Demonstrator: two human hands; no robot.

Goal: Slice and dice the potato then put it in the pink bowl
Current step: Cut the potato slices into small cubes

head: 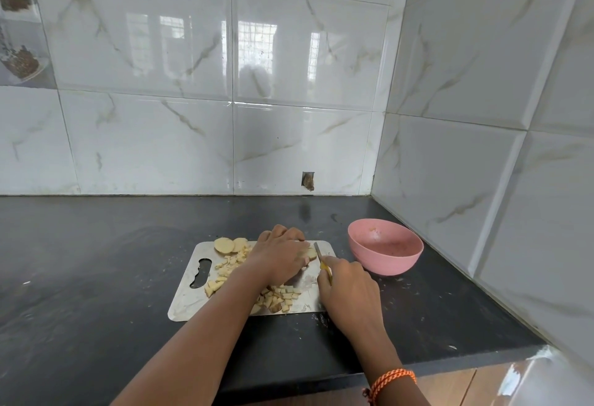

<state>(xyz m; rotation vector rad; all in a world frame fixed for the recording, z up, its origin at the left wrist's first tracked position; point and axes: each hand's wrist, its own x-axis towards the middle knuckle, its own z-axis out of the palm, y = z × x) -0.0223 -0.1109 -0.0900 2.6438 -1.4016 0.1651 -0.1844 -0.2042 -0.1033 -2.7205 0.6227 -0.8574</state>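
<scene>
A steel cutting board (186, 303) lies on the black counter. My left hand (281, 256) presses down on a potato slice (311, 254) near the board's far right corner, fingers curled over it. My right hand (347, 283) grips a yellow-handled knife (319, 254), its blade standing against the slice's right side. Two round potato slices (229, 244) lie at the board's far edge. Diced potato pieces (225, 272) are scattered on the left part of the board, and more dice (278, 301) sit near its front edge. The pink bowl (385, 246) stands right of the board, holding no potato.
Tiled walls close the counter (96, 261) at the back and on the right, forming a corner behind the bowl. The counter's front edge (450, 359) runs just below my forearms. Small potato scraps (393, 290) dot the counter right of the board.
</scene>
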